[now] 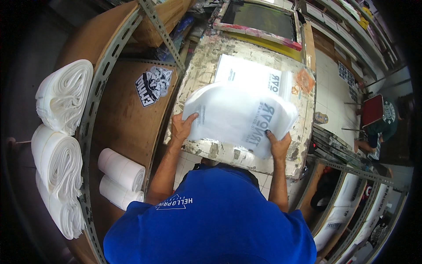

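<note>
From where I stand, both hands are closed on one bundle of sheets (233, 103); the left grip (180, 126) pinches its near left edge, thumb on top, and the right grip (279, 145) pinches the near right corner the same way; the sheets hang between the two, bowed up in the middle, over the table (201, 59). A second pile (248, 68) lies just beyond the grips, partly under the far edge of the bundle; an orange patch (304, 80) sits past the right grip, and a screen (259, 20) lies farther off, beyond the pile.

To handle this well, I'd say, keep the pinch light and even on both sides; let the bow loosen the layers so that the edges can slide level; hold the thumbs off the dark print near the right grip, in case it smears; mind that the far edge doesn't drag the pile askew.

The fingers under the bundle are hidden; the sheets are too glossy and see-through to count; the pile's near part is covered; whether the bundle touches it, I can't tell.
</note>
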`<state>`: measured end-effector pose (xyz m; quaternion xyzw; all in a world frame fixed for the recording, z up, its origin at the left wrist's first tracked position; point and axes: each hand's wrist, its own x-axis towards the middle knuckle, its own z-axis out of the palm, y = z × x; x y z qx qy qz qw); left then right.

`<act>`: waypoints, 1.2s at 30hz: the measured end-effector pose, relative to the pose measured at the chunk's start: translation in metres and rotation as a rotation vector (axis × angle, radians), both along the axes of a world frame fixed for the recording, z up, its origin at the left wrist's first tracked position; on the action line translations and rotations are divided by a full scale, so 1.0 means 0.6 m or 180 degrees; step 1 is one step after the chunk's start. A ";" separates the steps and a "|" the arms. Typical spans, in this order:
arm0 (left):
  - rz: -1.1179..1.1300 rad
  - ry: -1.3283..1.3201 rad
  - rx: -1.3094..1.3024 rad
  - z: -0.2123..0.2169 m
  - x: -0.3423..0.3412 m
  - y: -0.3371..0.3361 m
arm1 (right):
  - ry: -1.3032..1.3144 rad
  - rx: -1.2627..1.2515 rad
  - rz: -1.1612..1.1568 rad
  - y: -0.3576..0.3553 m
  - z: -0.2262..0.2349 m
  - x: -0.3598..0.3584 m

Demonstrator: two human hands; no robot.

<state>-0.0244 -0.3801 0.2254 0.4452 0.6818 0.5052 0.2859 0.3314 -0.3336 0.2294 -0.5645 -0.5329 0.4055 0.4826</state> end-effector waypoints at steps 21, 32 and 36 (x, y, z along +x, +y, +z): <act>-0.0291 -0.0199 -0.0219 0.054 0.022 0.307 | 0.0219 -0.0294 0.0323 0.274 0.096 0.024; -0.0400 0.0096 -0.0656 0.030 0.010 0.397 | 0.0168 -0.0553 0.0366 0.354 0.107 0.024; -0.0364 0.0252 -0.0764 0.007 0.011 0.413 | 0.0039 -0.0765 0.0410 0.377 0.086 0.027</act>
